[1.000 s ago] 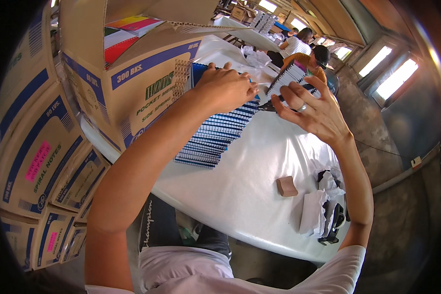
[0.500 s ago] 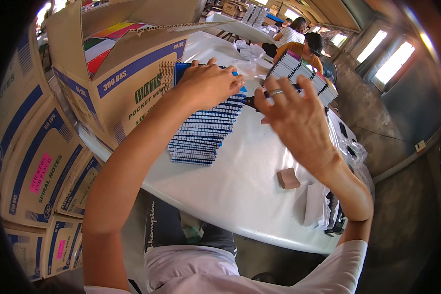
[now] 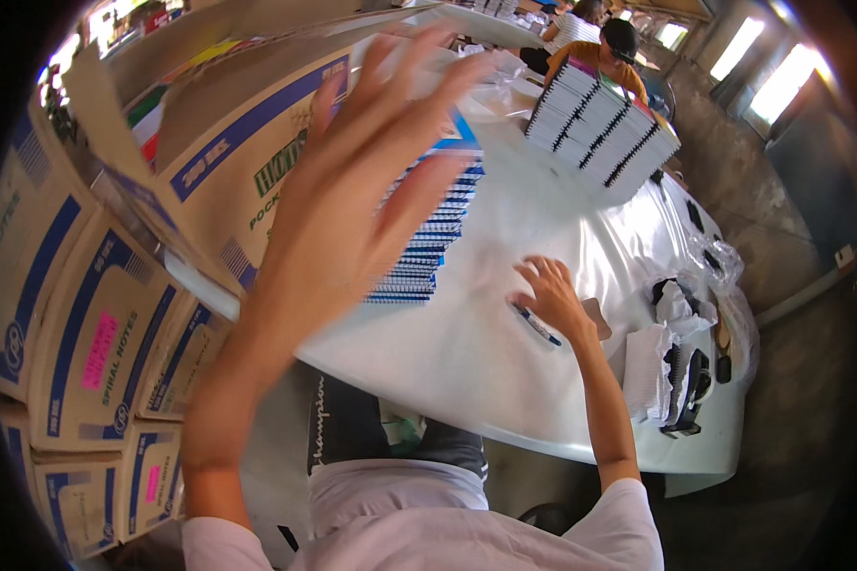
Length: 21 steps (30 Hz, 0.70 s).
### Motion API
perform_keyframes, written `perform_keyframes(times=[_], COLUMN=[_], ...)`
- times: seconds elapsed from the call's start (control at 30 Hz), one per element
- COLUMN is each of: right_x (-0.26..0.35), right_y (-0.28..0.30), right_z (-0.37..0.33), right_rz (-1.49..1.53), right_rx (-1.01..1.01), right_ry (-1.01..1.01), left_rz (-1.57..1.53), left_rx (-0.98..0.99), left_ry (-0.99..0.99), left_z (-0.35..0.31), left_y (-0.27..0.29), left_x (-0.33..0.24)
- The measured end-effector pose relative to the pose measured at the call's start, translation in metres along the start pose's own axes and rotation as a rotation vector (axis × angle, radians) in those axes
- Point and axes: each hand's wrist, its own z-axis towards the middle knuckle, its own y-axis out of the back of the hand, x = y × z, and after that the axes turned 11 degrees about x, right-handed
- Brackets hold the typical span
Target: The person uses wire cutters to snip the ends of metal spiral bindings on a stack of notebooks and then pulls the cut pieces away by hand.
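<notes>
My left hand (image 3: 367,181) is raised over the stack of spiral notebooks (image 3: 438,228), its fingers spread and smeared by motion. It hides part of the stack, whose blue top cover (image 3: 462,133) shows at the right. No object shows in that hand. Low over the white table, my right hand (image 3: 554,297) has its fingers apart. A dark marker pen (image 3: 540,326) lies on the tabletop by its thumb. Partly behind the right wrist sits a small brown block (image 3: 597,319), its kind unclear.
An open cardboard box (image 3: 248,162) stands at the left, beside more stacked cartons (image 3: 90,324). Tall notebook piles (image 3: 595,133) stand at the far right. White paper pads (image 3: 649,371) and clear plastic wrap (image 3: 728,276) lie near the right edge. A person (image 3: 600,62) sits beyond the table.
My left hand has lifted off the notebook stack. My right hand has moved down and away from the stack, and the pen it held is now on the table.
</notes>
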Motion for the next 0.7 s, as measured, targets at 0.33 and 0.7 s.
perform_keyframes(times=[0.33, 0.7], right_x=[0.05, 0.069], right_y=[-0.037, -0.065], right_z=[0.209, 0.149], right_rz=[1.675, 1.935], right_rx=[0.442, 0.346], right_ry=[-0.027, -0.233], left_rz=[-1.478, -1.344], left_rx=[-0.375, -0.021], left_ry=[1.379, 1.471], left_z=[-0.179, -0.171], left_y=[-0.151, -0.145], left_x=[-0.003, 0.052])
